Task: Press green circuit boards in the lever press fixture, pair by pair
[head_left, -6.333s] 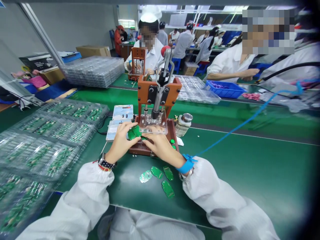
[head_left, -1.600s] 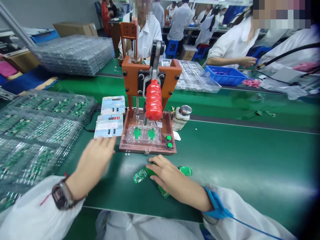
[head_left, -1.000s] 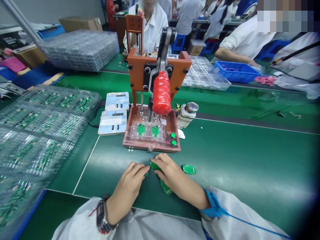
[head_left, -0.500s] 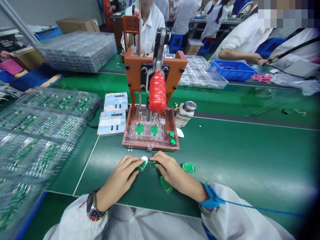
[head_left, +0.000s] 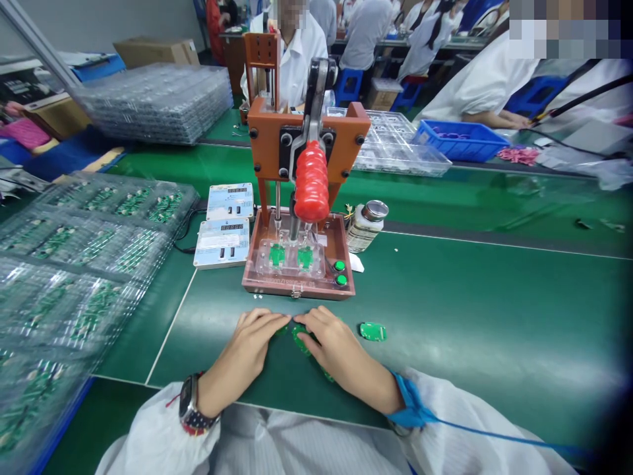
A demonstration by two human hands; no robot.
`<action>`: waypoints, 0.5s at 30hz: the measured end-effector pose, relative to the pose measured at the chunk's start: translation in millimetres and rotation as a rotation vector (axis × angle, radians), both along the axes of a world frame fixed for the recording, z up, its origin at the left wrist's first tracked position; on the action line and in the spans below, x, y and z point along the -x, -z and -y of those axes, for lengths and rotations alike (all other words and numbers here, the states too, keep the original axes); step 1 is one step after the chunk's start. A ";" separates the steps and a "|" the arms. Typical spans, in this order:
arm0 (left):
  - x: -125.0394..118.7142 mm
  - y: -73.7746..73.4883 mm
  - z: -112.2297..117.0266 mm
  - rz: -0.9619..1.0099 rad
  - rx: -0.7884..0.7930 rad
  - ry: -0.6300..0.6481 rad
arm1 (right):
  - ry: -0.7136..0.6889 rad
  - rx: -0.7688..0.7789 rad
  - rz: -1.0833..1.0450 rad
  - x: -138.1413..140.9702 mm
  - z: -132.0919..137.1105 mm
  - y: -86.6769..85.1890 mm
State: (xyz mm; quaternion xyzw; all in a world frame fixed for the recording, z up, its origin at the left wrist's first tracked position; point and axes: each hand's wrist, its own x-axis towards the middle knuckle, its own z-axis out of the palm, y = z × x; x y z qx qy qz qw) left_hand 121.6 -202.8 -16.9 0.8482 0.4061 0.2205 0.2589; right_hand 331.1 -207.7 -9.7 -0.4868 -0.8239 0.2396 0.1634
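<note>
My left hand (head_left: 247, 346) is closed, its fingertips over a small green circuit board (head_left: 282, 328) that is mostly hidden beneath them. Close beside it, my right hand (head_left: 330, 340) has thumb and fingers around another green circuit board (head_left: 299, 338) at the table surface. The fingertips of both hands nearly meet. Under my right palm, the edge of a further circuit board (head_left: 329, 377) shows. One more board (head_left: 372, 331) lies flat to the right of that hand. Beyond the hands stands a press fixture (head_left: 297, 290) with a red handle (head_left: 311, 185) and two green boards in its clear nest.
Left of the fixture sit two counter boxes (head_left: 222, 243). A white bottle (head_left: 366, 227) stands at its right. Clear trays of boards (head_left: 163, 244) fill the left side, with stacked trays (head_left: 158, 99) behind. A blue bin (head_left: 462, 140) and co-workers are across the bench.
My left fingers have moved slightly right, and the white piece seen by them is out of sight. My right hand has shifted a little, covering more of the lower board.
</note>
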 end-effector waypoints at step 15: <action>-7.9 -0.7 18.2 -0.059 -0.033 -0.060 | -0.142 0.013 -0.096 -0.1 -3.1 0.6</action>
